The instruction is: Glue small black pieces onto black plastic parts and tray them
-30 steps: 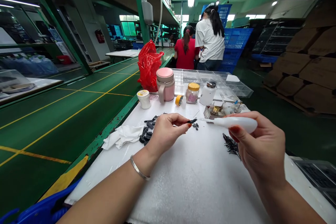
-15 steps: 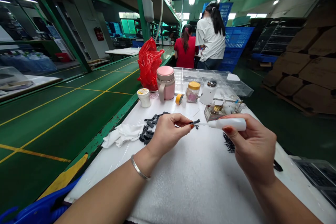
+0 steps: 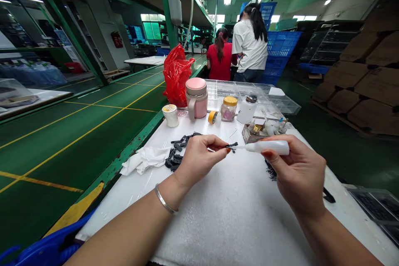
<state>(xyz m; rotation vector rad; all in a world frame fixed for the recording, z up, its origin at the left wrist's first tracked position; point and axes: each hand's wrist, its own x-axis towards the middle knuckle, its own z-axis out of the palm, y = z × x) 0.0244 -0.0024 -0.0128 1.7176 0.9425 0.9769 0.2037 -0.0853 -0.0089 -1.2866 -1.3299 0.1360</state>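
Note:
Between its thumb and fingers, my left hand (image 3: 204, 153) pinches a small black part (image 3: 232, 146) above the white tabletop (image 3: 224, 212). My right hand (image 3: 297, 170) grips a white squeeze bottle (image 3: 271, 147) lying sideways, its thin nozzle pointing left. The nozzle's tip reaches the black part; whether they touch is too small to tell. Several flat black pieces (image 3: 176, 158) lie in a loose pile just beyond my left hand. Thin black pins or sticks (image 3: 270, 170) lie partly hidden behind my right hand.
A white cloth (image 3: 146, 160) lies at left. Behind stand a white tub (image 3: 170, 115), a pink mug (image 3: 197, 99), a yellow-lidded jar (image 3: 229, 110), a white bottle (image 3: 247, 110) and a small box of bottles (image 3: 251, 135). A green conveyor (image 3: 93, 120) runs alongside; two people work beyond.
My right hand and the squeeze bottle have shifted slightly left, toward the black part. My left hand stays nearly still, holding the same part.

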